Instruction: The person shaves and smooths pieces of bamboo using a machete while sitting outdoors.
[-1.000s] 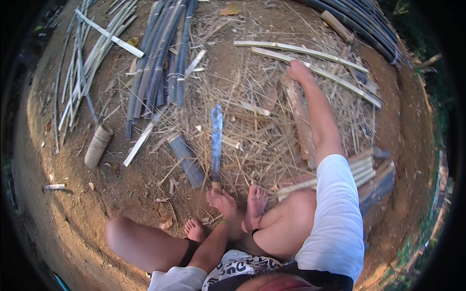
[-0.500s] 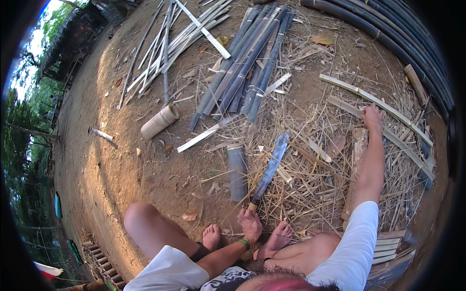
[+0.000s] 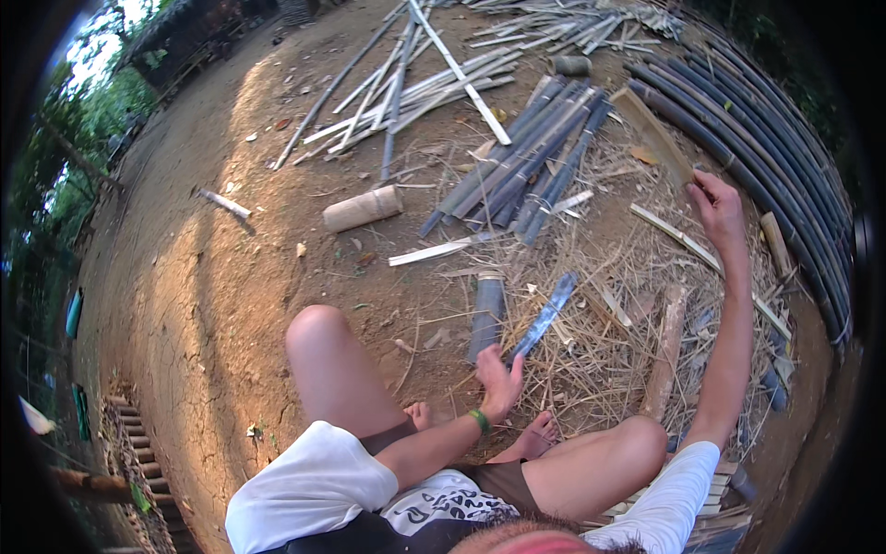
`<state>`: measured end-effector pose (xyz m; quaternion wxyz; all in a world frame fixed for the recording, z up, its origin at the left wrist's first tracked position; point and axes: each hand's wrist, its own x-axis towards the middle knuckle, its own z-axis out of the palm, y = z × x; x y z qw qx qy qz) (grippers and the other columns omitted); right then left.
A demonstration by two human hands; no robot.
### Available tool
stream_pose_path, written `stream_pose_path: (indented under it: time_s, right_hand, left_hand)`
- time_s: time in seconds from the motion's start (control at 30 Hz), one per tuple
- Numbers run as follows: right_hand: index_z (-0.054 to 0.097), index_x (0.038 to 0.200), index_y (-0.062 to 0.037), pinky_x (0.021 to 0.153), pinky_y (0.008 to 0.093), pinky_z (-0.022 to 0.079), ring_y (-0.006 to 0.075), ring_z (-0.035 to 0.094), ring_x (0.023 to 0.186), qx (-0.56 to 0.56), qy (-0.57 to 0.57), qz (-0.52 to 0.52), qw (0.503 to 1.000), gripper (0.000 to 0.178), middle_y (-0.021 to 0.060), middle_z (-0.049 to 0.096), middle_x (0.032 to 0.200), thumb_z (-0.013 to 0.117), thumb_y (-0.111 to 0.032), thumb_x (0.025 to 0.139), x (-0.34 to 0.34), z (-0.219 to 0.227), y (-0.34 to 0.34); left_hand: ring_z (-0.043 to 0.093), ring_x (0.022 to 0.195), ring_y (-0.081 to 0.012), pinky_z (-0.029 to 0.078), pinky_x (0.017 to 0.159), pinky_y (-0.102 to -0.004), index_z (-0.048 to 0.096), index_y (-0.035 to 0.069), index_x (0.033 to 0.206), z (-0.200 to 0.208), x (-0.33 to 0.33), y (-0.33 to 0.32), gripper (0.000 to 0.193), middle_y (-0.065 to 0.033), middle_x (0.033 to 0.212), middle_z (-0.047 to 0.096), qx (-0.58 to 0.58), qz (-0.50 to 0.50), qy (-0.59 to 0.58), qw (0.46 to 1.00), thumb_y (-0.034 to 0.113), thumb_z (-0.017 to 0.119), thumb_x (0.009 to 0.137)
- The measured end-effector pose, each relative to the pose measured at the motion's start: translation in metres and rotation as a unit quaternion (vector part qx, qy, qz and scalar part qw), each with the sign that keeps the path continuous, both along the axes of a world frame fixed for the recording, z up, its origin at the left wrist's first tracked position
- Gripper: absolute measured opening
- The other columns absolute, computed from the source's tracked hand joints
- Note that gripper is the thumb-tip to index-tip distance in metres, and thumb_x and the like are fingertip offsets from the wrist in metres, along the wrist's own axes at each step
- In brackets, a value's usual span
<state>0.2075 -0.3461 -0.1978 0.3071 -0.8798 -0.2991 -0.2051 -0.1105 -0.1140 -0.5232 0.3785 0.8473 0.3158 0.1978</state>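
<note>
My right hand, arm stretched out to the right, grips the near end of a split bamboo strip. The strip is raised and angles away toward the far left, above the littered ground. In front of my feet my left hand, a green band at its wrist, closes at the handle end of a machete. Most of the handle is hidden behind the hand. The broad grey blade points away and to the right. A dark bamboo tube lies just left of the blade.
A pale strip and a round log lie among shavings on the right. Farther off are dark bamboo pieces, long dark poles and pale strips. A thick bamboo section rests left of centre.
My right hand has lifted the bamboo strip off the shavings and swung it up, pointing away. The machete has shifted slightly with my left hand. My view has tilted farther out.
</note>
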Motion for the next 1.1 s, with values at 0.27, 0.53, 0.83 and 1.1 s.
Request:
stream_pose_path:
  time_s: [0.27,0.53,0.83,1.1]
  right_hand:
    - [0.066,0.123,-0.0007,0.054,0.0233,0.046,0.0080,0.060,0.065,0.106,0.118,0.208,0.965,0.036,0.0035,0.070,0.081,0.068,-0.019,0.092,-0.082,0.099,0.142]
    - [0.067,0.121,-0.0011,0.068,0.0275,0.052,0.0126,0.067,0.079,0.101,0.206,0.343,0.911,0.036,0.0096,0.073,0.091,0.068,-0.022,0.092,-0.136,0.115,0.214]
    - [0.062,0.079,-0.0047,0.066,0.0415,0.051,0.0331,0.067,0.072,0.107,0.057,0.315,0.941,0.022,0.0107,0.063,0.070,0.070,-0.024,0.087,-0.251,0.098,0.237]
    - [0.072,0.111,-0.0057,0.090,0.0453,0.053,0.0354,0.068,0.102,-0.601,0.308,0.291,0.678,0.050,0.0199,0.071,0.106,0.057,-0.049,0.091,-0.215,-0.181,0.221]
  left_hand:
    - [0.051,0.109,-0.0222,0.041,0.098,-0.0385,0.044,0.001,0.127,0.308,0.135,0.103,0.060,-0.0117,0.111,0.053,-0.230,-0.114,-0.537,0.804,0.054,0.044,0.101]
    - [0.060,0.096,-0.0253,0.048,0.092,-0.0428,0.038,0.000,0.140,0.465,0.106,0.175,0.086,-0.0103,0.102,0.058,-0.398,-0.436,-0.586,0.555,0.067,0.056,0.088]
    - [0.039,0.045,-0.0052,0.032,0.042,-0.0218,0.061,0.012,0.086,0.463,0.125,0.220,0.029,0.0059,0.055,0.039,-0.447,-0.337,-0.580,0.591,0.039,0.060,0.095]
    - [0.036,0.046,-0.0054,0.029,0.044,-0.0228,0.062,0.009,0.087,0.495,0.133,0.224,0.029,0.0055,0.054,0.036,-0.394,-0.357,-0.621,0.576,0.037,0.060,0.095]
